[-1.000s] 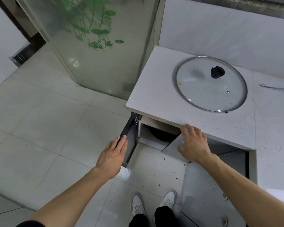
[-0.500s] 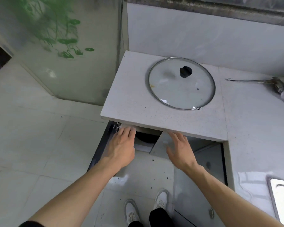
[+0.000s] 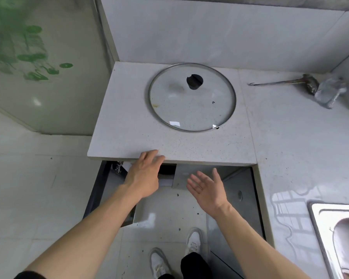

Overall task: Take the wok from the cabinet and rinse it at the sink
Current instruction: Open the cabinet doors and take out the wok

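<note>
Both cabinet doors (image 3: 238,190) have been released; the left hand (image 3: 144,176) and right hand (image 3: 207,190), fingers spread and empty, are now aimed at the dark wok (image 3: 166,169) inside.

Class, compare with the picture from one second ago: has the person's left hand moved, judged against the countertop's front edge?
Yes. The left hand has gone from the open cabinet door in towards the countertop edge, reaching at the cabinet opening.

Wok (image 3: 166,170) mostly hidden under countertop (image 3: 129,137), sink (image 3: 334,234) cut off right
</note>
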